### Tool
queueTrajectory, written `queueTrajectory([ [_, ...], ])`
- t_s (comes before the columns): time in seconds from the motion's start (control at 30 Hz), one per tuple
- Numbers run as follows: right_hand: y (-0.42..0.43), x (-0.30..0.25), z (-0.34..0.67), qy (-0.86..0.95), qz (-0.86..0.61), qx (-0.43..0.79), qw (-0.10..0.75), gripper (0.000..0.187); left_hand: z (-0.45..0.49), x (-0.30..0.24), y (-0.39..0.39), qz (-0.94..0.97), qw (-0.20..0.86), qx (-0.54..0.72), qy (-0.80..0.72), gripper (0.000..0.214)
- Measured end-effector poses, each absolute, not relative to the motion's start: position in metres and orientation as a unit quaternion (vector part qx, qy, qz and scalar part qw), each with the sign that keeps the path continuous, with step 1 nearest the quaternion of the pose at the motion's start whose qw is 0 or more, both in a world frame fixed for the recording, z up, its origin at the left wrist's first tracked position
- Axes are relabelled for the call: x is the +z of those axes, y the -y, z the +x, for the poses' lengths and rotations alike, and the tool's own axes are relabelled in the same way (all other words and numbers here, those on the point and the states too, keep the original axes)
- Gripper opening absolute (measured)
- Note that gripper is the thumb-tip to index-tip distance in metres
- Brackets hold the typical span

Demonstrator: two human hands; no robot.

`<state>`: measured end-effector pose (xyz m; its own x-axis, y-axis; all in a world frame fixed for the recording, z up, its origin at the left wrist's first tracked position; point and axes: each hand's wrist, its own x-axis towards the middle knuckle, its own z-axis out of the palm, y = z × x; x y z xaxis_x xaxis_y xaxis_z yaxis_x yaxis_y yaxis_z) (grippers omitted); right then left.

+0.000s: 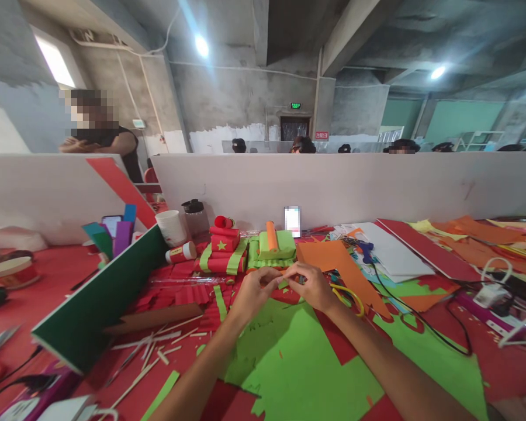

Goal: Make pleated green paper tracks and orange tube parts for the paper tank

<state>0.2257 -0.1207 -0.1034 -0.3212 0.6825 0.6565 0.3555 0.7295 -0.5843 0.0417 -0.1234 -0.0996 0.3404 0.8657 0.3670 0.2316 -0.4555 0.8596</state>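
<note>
My left hand (258, 290) and my right hand (310, 286) meet in front of me, fingertips pinched together. What they hold is too small to make out; a bit of green shows by the fingertips. Under them lies a large bright green sheet (307, 362) with ragged edges. Just beyond my hands sits a green block-shaped model (280, 244) with an orange roll (271, 236) on top. To its left is a red model (223, 245) with green strips and a star. Yellow-handled scissors (354, 299) lie right of my right hand.
A dark green board (100, 298) leans at the left beside white sticks (146, 351). A blue glue gun (366, 251) with a black cord lies right, near orange sheets (333, 257) and a power strip (486, 313). A phone (291, 221) stands against the white partition (342, 184). A person stands beyond.
</note>
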Motion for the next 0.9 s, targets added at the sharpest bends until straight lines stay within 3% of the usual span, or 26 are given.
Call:
queueTrajectory([
  [0.13,0.122,-0.101,0.225,0.792,-0.332,0.185,0.478,0.014,0.042,-0.100,0.122,0.709,0.393,0.446,-0.379,0.029],
  [0.37,0.122,-0.103,0.224,0.752,-0.343,0.330,0.456,0.022,0.042,-0.096,0.122,0.713,0.355,0.459,-0.392,0.027],
  [0.9,0.114,-0.111,0.225,0.737,-0.373,0.311,0.470,0.023,0.040,-0.100,0.119,0.712,0.362,0.438,-0.412,0.032],
])
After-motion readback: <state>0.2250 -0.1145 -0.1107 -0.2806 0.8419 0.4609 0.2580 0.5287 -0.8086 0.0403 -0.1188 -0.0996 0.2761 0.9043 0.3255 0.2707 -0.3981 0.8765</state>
